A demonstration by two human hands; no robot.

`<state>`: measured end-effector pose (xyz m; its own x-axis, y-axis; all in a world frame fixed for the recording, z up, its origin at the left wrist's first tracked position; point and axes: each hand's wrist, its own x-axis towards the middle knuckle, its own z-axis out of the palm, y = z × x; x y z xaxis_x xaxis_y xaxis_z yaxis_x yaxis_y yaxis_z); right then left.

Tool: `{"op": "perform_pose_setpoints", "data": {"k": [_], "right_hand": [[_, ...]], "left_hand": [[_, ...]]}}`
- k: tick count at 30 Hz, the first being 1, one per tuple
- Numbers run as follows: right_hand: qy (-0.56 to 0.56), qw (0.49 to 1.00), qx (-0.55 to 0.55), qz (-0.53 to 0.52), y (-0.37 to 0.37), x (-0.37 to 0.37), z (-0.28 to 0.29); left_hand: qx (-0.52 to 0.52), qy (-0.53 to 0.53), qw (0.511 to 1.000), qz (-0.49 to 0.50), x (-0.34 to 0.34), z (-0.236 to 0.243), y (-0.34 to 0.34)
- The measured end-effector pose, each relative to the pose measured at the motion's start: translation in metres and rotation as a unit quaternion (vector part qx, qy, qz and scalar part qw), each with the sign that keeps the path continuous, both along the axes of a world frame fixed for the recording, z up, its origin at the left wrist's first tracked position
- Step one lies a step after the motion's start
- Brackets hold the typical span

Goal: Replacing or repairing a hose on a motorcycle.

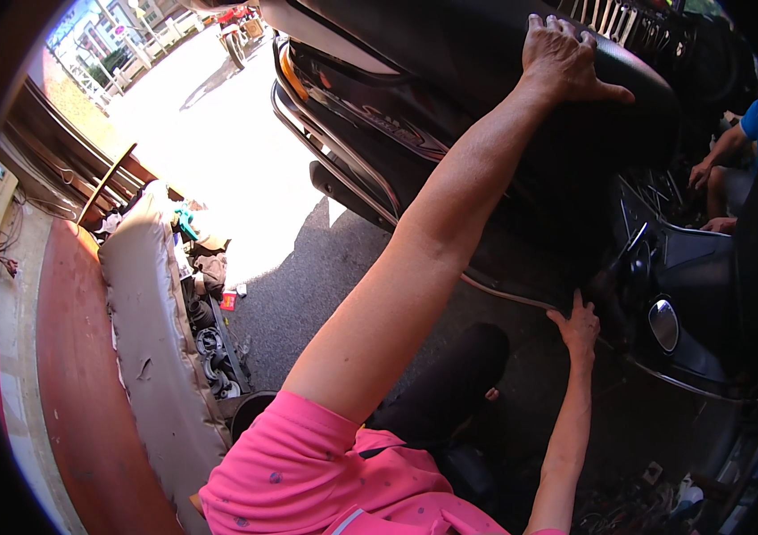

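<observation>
The scooter seat (636, 69) looks smooth and matt, the side panel (352, 100) glossy plastic, the guard rail (333, 131) shiny metal.

Person's two hands (566, 67) (580, 332); one scooter seat (486, 45)

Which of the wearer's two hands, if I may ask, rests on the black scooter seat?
The left hand, spread over the seat; the right hand is lower, near the curved pale trim.
</observation>
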<state>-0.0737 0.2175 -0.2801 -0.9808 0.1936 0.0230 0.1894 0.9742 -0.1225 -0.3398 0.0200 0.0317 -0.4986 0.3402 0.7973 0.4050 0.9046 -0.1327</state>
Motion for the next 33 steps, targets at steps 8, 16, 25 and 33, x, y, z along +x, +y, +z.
{"op": "perform_pose_setpoints", "data": {"k": [8,16,25,33], "right_hand": [[-0.019,1.0,0.007,-0.008,-0.001,-0.001,0.004],[-0.005,1.0,0.008,-0.002,0.001,-0.002,0.0],[-0.005,1.0,0.022,-0.011,0.002,-0.002,-0.005],[-0.019,1.0,0.004,-0.011,0.002,-0.003,-0.003]], "left_hand": [[0.007,-0.006,1.0,-0.007,-0.001,-0.001,0.0],[0.012,-0.024,1.0,-0.012,-0.002,0.001,0.0],[0.009,-0.027,1.0,-0.009,-0.003,0.001,0.0],[0.005,-0.047,0.998,-0.035,0.025,0.015,-0.008]]}}
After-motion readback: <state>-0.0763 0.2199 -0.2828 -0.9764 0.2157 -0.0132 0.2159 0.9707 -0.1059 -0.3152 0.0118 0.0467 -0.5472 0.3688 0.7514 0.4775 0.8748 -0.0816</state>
